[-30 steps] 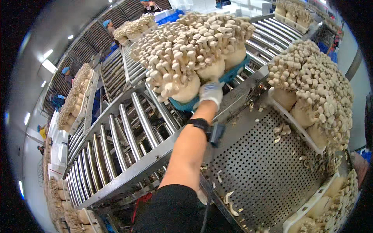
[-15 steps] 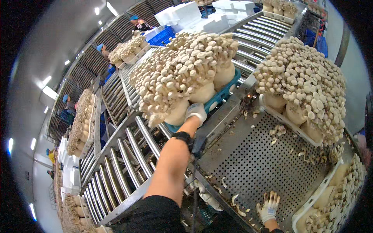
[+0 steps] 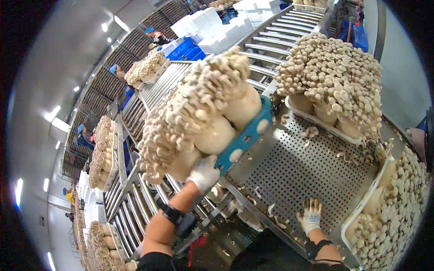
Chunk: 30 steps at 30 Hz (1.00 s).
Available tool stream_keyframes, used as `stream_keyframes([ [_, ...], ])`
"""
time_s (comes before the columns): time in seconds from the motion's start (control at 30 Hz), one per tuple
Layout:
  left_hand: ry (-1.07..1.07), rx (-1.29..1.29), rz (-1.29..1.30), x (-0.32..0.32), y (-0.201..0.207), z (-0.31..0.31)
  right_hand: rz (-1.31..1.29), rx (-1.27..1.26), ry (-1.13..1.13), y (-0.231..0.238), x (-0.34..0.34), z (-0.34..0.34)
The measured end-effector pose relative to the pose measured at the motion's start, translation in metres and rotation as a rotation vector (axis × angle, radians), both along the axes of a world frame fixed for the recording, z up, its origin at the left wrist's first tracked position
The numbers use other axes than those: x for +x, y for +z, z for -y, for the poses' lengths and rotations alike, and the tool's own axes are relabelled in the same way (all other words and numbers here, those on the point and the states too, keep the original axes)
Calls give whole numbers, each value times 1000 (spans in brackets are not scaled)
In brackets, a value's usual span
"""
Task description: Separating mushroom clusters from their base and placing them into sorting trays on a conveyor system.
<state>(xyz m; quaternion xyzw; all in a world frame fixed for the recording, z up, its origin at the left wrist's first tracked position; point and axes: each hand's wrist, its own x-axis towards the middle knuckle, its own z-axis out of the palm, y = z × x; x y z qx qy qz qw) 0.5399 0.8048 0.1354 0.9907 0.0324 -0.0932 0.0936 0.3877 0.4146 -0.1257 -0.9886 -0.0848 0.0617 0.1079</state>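
A teal plastic tray (image 3: 244, 141) carries mushroom bags (image 3: 217, 133) topped by a dense mass of pale mushrooms (image 3: 181, 119). The tray is tilted, its mushroom tops leaning left over the rollers. My left hand (image 3: 204, 174), in a white glove, is closed on the tray's near end; its fingertips are partly hidden. On the perforated metal table (image 3: 289, 167) my right hand (image 3: 311, 216), gloved with stained fingertips, lies flat with its fingers spread and holds nothing. A white tray (image 3: 323, 121) of mushrooms stands at the table's far end, and another white tray (image 3: 368, 198) is right of my right hand.
Roller conveyors (image 3: 135, 205) run along the left and into the distance. Mushroom scraps (image 3: 273, 217) litter the table. White foam boxes (image 3: 199, 23) and blue crates (image 3: 185, 49) are stacked at the back. Several people in blue caps are among more mushroom trays (image 3: 104, 153) at far left.
The teal tray has come nearer and tipped to the left, showing more of its side. My left hand has moved left and toward me with it. My right hand stays flat on the table.
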Motion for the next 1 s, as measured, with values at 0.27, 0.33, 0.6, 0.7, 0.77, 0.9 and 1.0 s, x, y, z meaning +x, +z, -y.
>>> stream_keyframes([
  [0.27,-1,-11,-188,-131,-116,136,-409,108,65,42,-68,25],
  [0.33,65,-13,-73,-164,-194,126,-369,214,178,56,-102,29],
  [0.6,304,-285,-233,-244,-175,261,49,182,281,23,-208,155],
  [0.7,3,-146,-265,-241,-178,305,94,208,246,18,-225,192],
  [0.77,-27,-111,-138,-251,-171,321,166,233,237,13,-245,205],
  [0.9,-88,-42,-18,-257,-166,340,208,207,184,12,-278,234],
  [1.0,-88,-13,-64,-266,-156,341,194,341,163,15,-291,253],
])
